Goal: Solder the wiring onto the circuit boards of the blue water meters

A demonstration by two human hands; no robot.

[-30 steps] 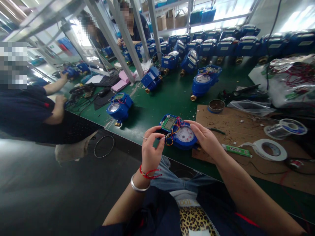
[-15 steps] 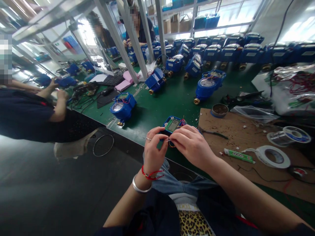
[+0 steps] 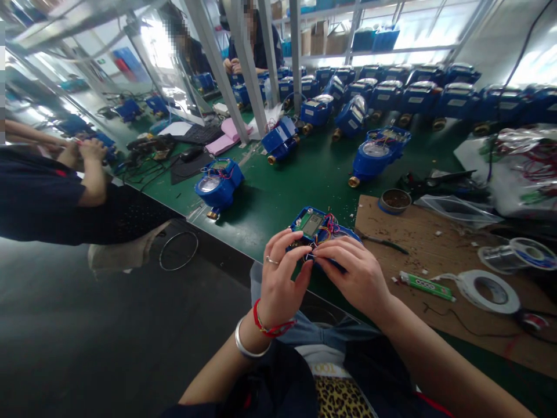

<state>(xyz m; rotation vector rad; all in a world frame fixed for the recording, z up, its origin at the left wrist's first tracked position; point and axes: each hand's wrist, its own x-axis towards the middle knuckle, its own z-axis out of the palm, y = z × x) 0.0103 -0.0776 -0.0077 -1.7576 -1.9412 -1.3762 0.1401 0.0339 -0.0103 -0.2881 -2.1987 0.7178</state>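
Note:
A blue water meter [image 3: 294,219] lies in front of me with its housing uncovered, showing a green circuit board with a small grey display [image 3: 312,224]. Thin coloured wires [image 3: 331,223] loop out beside the board. At the near edge of the meter, my left hand [image 3: 285,278] has thumb and forefinger closed about thin wires [image 3: 310,256]. My right hand [image 3: 354,270] pinches the same bundle from the right, its fingers covering part of the meter. Exactly which wire each hand grips is partly hidden.
More blue meters [image 3: 220,186] stand on the green bench [image 3: 265,191], with several rows behind. On the right, cardboard [image 3: 378,267] carries a small tin [image 3: 395,200], a tape roll [image 3: 489,290], a green tube [image 3: 427,286] and a solder spool [image 3: 517,255]. A co-worker's hands [image 3: 89,150] are at left.
Both hands have shifted slightly right and down over the meter, and more of its wires and blue body now show. The view has turned a little.

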